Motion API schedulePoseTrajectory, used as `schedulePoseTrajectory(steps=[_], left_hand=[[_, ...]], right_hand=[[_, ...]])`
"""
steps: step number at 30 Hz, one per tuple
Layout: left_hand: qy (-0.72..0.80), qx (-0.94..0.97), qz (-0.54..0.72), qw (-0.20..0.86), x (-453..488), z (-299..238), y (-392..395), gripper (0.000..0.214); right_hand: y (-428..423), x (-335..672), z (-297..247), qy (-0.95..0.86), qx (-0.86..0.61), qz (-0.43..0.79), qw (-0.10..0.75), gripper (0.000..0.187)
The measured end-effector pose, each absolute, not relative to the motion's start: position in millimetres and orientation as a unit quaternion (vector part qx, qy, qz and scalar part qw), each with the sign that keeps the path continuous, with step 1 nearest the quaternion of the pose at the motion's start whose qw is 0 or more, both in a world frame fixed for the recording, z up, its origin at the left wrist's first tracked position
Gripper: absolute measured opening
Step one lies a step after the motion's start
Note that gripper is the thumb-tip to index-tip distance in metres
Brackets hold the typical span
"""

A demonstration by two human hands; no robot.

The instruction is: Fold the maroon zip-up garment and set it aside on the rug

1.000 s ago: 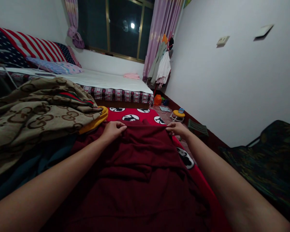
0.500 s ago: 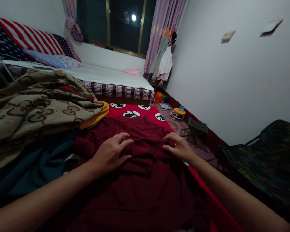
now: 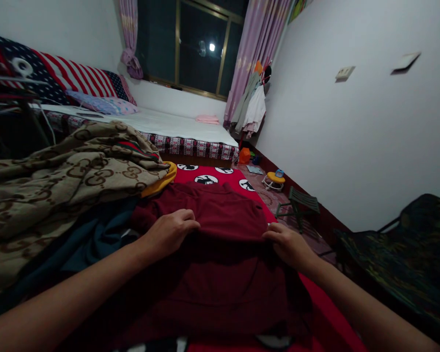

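At the person's twelve o'clock, the maroon garment (image 3: 227, 288) lies largely spread; left hand (image 3: 173, 231) at eleven and right hand (image 3: 290, 245) at one pinch its raised fold, not yet flat; red blanket (image 3: 230, 182) shows beyond.

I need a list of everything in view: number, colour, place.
Garment: one, dark red, centre
Cover: one, red patterned, under garment
Patterned cloth: one, beige, left
Cloth edge: one, yellow, beside patterned cloth
Lower cloth: one, teal, left
Bed: one, white, back
Cushioning: number unclear, red-white-blue, bed
Pillow: one, pale blue, bed
Folded cloth: one, pink, bed
Window: one, dark, back wall
Curtains: two, purple, beside window
Hanging clothes: several, pale, by curtain
Unclear object: one, orange, floor
Round stool: one, yellow, floor
Folding stool: one, green, floor
Chair: one, dark, right
Wall fittings: two, pale, right wall
Small items: several, mixed, scattered
Left hand: one, bare, holding garment
Right hand: one, bare, holding garment
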State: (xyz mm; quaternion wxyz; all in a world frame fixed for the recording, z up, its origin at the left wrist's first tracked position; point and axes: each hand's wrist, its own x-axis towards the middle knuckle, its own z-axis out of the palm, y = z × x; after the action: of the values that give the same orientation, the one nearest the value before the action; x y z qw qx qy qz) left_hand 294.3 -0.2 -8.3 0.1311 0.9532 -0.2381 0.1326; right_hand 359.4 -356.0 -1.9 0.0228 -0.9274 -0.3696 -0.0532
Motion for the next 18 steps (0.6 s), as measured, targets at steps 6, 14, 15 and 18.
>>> schedulePoseTrajectory(steps=[6, 14, 15, 18], left_hand=[[-0.241, 0.965, 0.014, 0.099, 272, -17, 2, 0.025], [-0.056, 0.978, 0.045, 0.196, 234, -4, 36, 0.032], [0.0, 0.977, 0.054, 0.208, 233, -4, 46, 0.04], [0.168, 0.932, 0.033, 0.319, 235, -8, 72, 0.054]], right_hand=[[-351, 353, 12, -0.359, -0.929, 0.027, -0.089, 0.042], [-247, 352, 14, -0.389, -0.901, -0.078, 0.175, 0.041], [-235, 351, 4, -0.404, -0.891, -0.073, 0.195, 0.047], [-212, 351, -27, -0.423, -0.891, -0.012, 0.166, 0.057]])
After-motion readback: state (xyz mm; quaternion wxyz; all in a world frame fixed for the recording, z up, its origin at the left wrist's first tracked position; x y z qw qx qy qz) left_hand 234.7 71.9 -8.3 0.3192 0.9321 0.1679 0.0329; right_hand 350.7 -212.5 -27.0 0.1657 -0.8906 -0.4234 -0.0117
